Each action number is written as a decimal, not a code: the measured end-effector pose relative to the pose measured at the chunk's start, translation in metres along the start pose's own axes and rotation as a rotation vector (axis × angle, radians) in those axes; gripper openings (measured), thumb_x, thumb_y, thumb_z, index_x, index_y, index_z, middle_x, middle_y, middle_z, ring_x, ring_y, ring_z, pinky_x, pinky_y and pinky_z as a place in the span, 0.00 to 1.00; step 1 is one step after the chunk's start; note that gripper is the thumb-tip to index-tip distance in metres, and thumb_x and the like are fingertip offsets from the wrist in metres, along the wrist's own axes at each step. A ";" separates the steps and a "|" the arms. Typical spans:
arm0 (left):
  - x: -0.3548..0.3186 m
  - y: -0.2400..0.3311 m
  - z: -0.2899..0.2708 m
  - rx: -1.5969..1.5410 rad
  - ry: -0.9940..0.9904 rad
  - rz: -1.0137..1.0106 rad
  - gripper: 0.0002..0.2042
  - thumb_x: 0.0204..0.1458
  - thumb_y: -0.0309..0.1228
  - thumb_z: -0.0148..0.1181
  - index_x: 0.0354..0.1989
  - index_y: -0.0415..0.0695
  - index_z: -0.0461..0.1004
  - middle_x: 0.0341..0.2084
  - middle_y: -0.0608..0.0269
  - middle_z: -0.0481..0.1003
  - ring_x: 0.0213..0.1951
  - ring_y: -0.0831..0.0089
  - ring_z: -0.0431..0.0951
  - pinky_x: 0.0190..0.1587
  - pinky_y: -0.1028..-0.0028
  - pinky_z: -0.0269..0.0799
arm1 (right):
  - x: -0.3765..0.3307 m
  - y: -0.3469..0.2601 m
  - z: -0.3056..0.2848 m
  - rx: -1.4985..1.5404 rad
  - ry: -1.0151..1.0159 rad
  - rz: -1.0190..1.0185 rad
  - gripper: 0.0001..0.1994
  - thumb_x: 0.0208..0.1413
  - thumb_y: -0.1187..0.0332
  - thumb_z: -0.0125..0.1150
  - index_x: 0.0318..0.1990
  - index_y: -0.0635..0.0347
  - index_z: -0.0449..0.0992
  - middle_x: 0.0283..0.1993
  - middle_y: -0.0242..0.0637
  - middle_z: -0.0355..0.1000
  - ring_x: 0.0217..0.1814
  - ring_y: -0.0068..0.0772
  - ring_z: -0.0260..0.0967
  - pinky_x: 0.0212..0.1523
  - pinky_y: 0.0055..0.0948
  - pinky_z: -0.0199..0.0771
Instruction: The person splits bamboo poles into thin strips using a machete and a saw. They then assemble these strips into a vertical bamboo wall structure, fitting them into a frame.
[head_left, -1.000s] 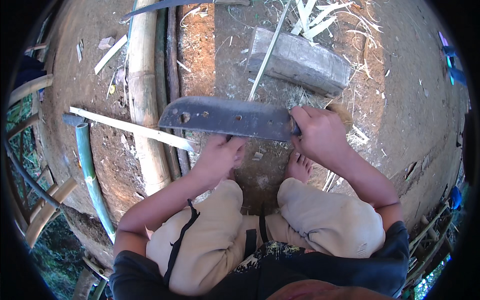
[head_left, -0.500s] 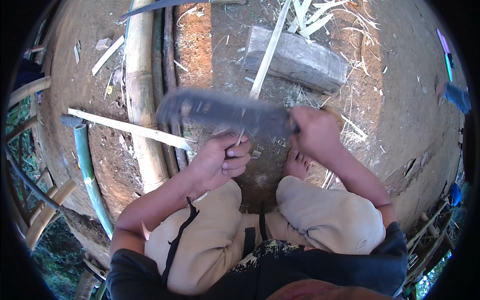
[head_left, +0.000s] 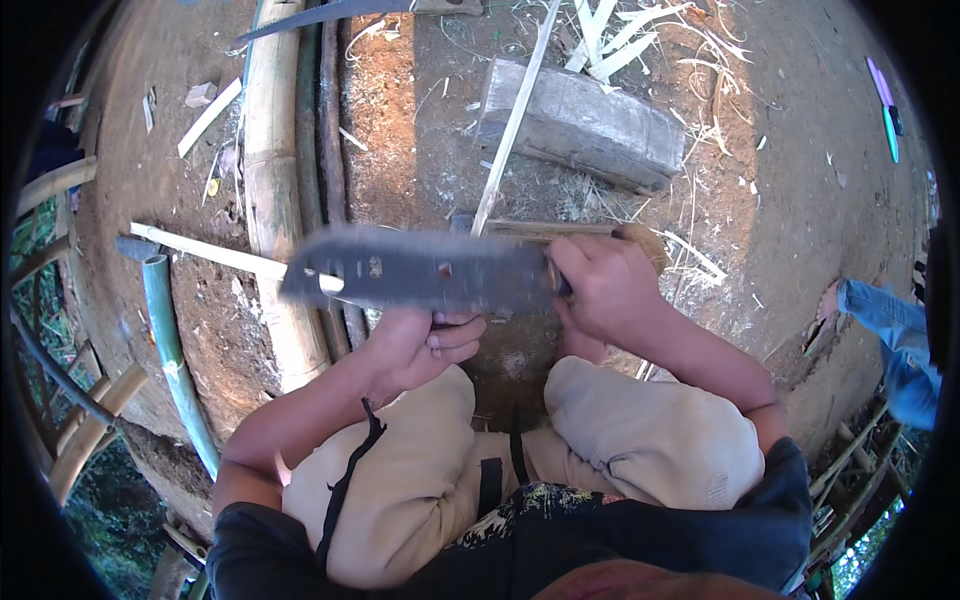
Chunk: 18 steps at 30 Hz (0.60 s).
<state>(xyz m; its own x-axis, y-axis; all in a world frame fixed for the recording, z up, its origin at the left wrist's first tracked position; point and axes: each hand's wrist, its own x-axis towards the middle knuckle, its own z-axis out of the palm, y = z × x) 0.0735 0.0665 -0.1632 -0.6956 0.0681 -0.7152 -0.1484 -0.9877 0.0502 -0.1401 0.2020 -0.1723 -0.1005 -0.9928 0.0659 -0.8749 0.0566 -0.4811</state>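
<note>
While the right hand [head_left: 610, 288] clamps a machete [head_left: 420, 272], the left hand [head_left: 418, 350] clasps a pale strip [head_left: 514, 125].

A brown earth floor [head_left: 790, 190], crossed by a sunlit band [head_left: 385, 150], meets poles [head_left: 86, 450] and greenery [head_left: 110, 520] leftward.

The person wears a dark short-sleeved shirt [head_left: 700, 535] with a pale, speckled print [head_left: 535, 498] in front. Loose beige trousers [head_left: 420, 460] have a dangling black cord [head_left: 342, 500] and a stitched mark [head_left: 718, 488] on the right leg. Left hand [head_left: 415, 350] and right hand [head_left: 612, 282] are bare.
</note>
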 end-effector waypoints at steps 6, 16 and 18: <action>0.007 0.010 0.002 -0.025 -0.080 0.011 0.12 0.71 0.39 0.40 0.34 0.51 0.63 0.17 0.77 0.54 0.15 0.83 0.49 0.18 0.77 0.45 | 0.011 0.016 0.004 -0.040 0.023 0.096 0.17 0.35 0.71 0.71 0.34 0.55 0.70 0.27 0.36 0.73 0.28 0.42 0.77 0.28 0.40 0.75; -0.008 0.004 0.000 -0.017 -0.140 -0.011 0.17 0.72 0.46 0.39 0.33 0.50 0.63 0.15 0.78 0.51 0.13 0.83 0.48 0.17 0.78 0.45 | 0.013 0.040 -0.006 -0.159 -0.014 0.219 0.10 0.44 0.70 0.65 0.34 0.54 0.71 0.27 0.40 0.75 0.24 0.45 0.77 0.24 0.42 0.77; -0.004 0.004 -0.005 -0.037 -0.145 -0.022 0.17 0.71 0.47 0.39 0.33 0.50 0.63 0.15 0.77 0.51 0.13 0.83 0.48 0.17 0.78 0.45 | 0.009 0.032 -0.003 -0.142 -0.046 0.108 0.09 0.44 0.71 0.64 0.33 0.54 0.71 0.27 0.39 0.76 0.24 0.46 0.76 0.26 0.43 0.78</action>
<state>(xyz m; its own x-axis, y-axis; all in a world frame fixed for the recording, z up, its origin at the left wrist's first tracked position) 0.0786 0.0615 -0.1635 -0.7868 0.1071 -0.6078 -0.1407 -0.9900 0.0076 -0.1707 0.1949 -0.1850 -0.1782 -0.9838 -0.0210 -0.9187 0.1740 -0.3546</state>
